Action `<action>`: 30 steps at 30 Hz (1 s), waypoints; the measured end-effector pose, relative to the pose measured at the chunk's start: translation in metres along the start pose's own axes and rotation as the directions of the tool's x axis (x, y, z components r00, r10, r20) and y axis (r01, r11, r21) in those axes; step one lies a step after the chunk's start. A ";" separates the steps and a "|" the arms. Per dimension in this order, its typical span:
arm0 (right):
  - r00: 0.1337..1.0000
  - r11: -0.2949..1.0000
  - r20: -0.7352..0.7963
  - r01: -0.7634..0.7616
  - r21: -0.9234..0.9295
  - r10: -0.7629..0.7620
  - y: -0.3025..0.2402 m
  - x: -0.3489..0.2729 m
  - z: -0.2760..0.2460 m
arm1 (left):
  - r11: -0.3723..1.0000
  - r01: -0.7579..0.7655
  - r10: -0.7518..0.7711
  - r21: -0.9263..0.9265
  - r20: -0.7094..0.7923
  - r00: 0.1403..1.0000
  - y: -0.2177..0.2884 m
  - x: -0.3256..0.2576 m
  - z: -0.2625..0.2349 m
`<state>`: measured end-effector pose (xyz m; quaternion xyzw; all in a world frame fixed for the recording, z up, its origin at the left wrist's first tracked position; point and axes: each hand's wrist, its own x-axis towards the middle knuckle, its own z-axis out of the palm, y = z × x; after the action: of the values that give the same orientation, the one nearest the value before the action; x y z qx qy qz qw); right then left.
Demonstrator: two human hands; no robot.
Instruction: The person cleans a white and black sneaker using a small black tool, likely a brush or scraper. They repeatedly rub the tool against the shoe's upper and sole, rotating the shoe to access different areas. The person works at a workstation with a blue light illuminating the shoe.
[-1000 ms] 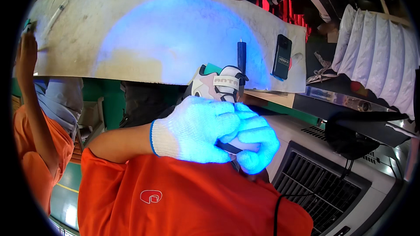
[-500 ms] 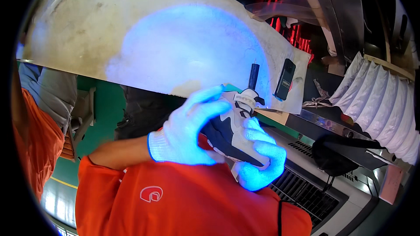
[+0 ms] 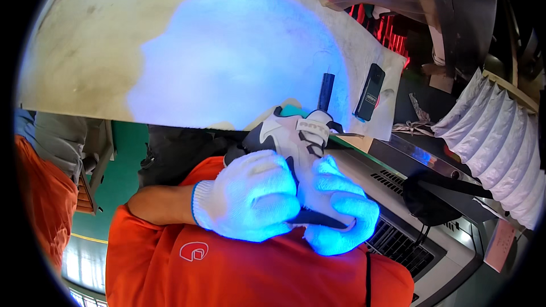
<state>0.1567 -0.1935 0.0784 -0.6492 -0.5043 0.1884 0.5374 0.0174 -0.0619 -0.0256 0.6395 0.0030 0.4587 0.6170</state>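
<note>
A grey-white and dark sneaker (image 3: 300,133) with a strap across its top is held in front of my chest, its opening toward the table. My right hand (image 3: 341,207), in a white knit glove lit blue, is closed round its toe end. My left hand (image 3: 250,199), gloved the same way, is curled like a fist against the sneaker's side near the sole. Its fingertips are hidden, so what they pinch cannot be made out. A teal patch shows inside the sneaker's opening.
Beyond my hands is a pale worktable (image 3: 102,51) with a pool of blue light. A slim black tool with a thin tip (image 3: 326,92) and a black phone-like device (image 3: 369,92) lie on it. A white ribbed duct (image 3: 495,142) and a grey machine (image 3: 392,227) stand right; an orange-clad person (image 3: 48,193) is left.
My left hand has gone from spread around the sneaker to a closed fist lower on its side. The sneaker has turned a little, and its opening end has shifted left.
</note>
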 end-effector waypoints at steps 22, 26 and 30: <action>0.918 0.857 -0.203 -0.216 0.467 0.342 0.068 -0.063 -0.051 | 0.895 0.268 -0.421 0.357 0.479 0.770 -0.011 0.097 0.047; 0.949 0.809 -0.016 -0.259 0.529 0.314 0.155 -0.066 -0.034 | 0.764 0.058 -0.493 0.643 0.522 0.696 -0.015 0.121 0.047; 0.984 0.945 0.178 -0.040 0.325 -0.019 0.175 -0.020 -0.041 | 0.631 -0.173 -0.543 0.756 0.589 0.598 -0.023 0.114 0.041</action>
<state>0.2598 -0.2165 -0.0681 -0.5340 -0.5088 0.3299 0.5892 0.1203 -0.0232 0.0303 0.9600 -0.0002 0.0136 0.2796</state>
